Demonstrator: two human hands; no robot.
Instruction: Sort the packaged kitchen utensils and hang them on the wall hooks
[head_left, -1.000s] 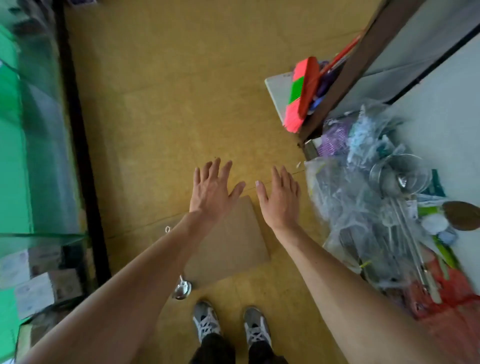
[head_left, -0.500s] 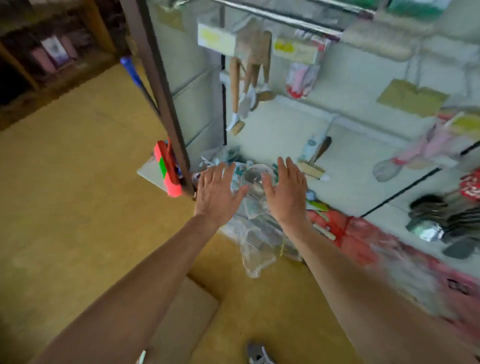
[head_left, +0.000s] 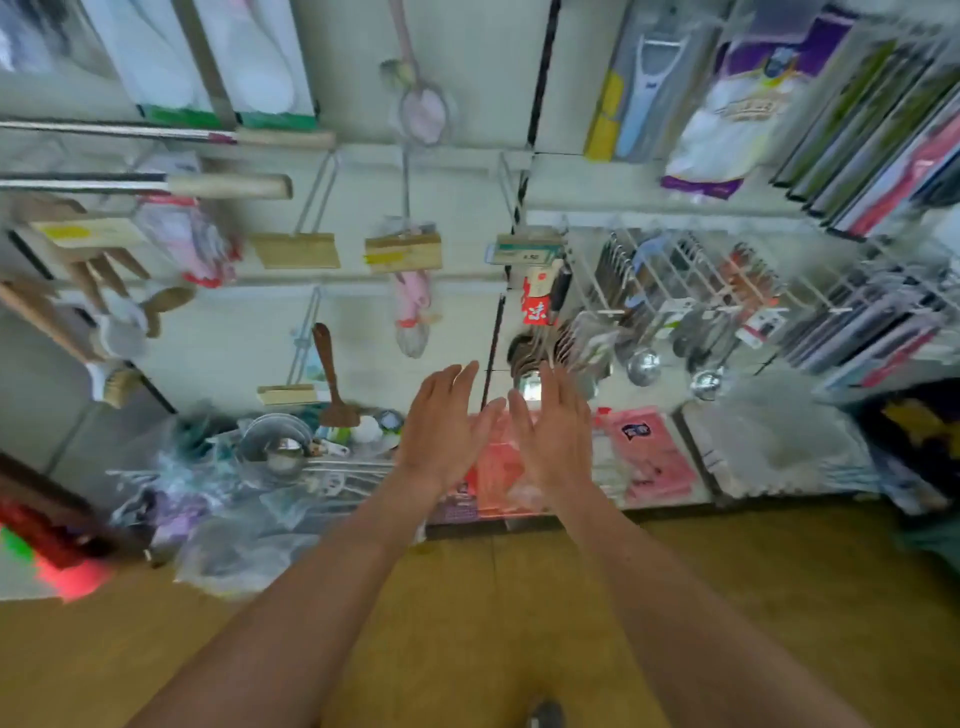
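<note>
Floor: yellow-brown floor (head_left: 467, 623) | Left, by wall: heap of bagged utensils (head_left: 249, 483) lying on it | Middle: pink packets (head_left: 644, 457) at wall's foot | Blurred

Interior of a household-goods shop. Packaged utensils hang from wall hooks (head_left: 311, 197) fitted with price tags (head_left: 524, 252); ladles (head_left: 644, 364) fill a wire rack (head_left: 675, 275). Bagged stock (head_left: 249, 499) lies heaped on the floor (head_left: 467, 623) below.

price tag (head_left: 525, 255), digits too blurred
</note>
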